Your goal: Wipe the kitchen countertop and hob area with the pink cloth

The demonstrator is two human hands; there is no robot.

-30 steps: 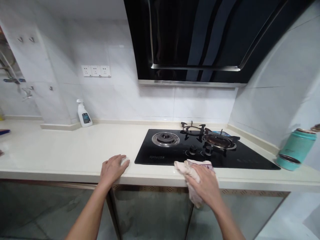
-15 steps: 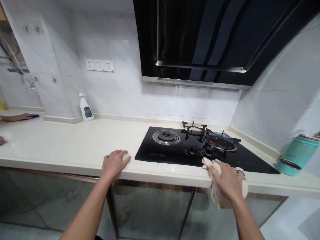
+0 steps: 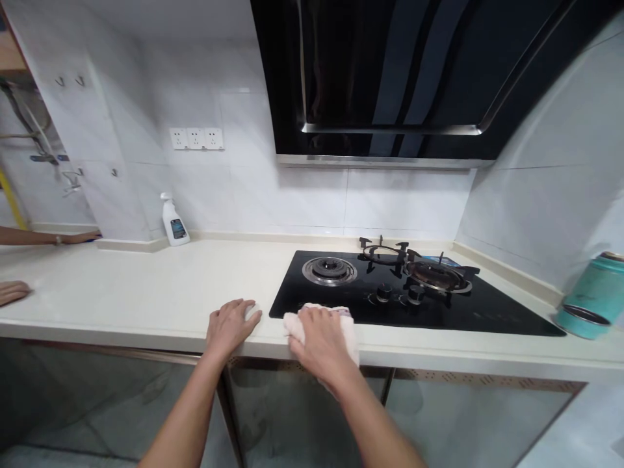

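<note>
Cloth (image 3: 296, 321): pale, off-white, crumpled, with a faint pinkish edge at its right side. It lies at lower centre of the frame on the front strip of the countertop (image 3: 146, 286), touching the near edge of the hob (image 3: 468, 313), and part of it hangs over the counter lip. The right hand (image 3: 322, 343) covers most of it, palm down, fingers curled over the fabric and gripping it. The left hand (image 3: 232, 325) rests just left of the cloth, flat and open, palm down on the counter edge, holding nothing.

Below the hands, grey glossy cabinet fronts (image 3: 302, 416) run under the counter. The countertop is cream, smooth and glossy, spanning the frame from left to right. The hob is black glass, set in the counter at centre right. It carries a left burner (image 3: 329, 270), a right burner (image 3: 437, 277) with a pan support on it, a loose pan support (image 3: 385, 250) behind them, and two knobs (image 3: 383, 294) at the front.

At the right edge a teal canister (image 3: 592, 296) stands tilted in view. At the far left edge another person's hand (image 3: 12, 292) lies on the counter, with that person's other hand (image 3: 78, 238) further back.

Against the white tiled wall stands a white spray bottle (image 3: 174, 221). Above it is a row of three sockets (image 3: 196, 138). A black range hood (image 3: 390, 78) fills the upper right.
</note>
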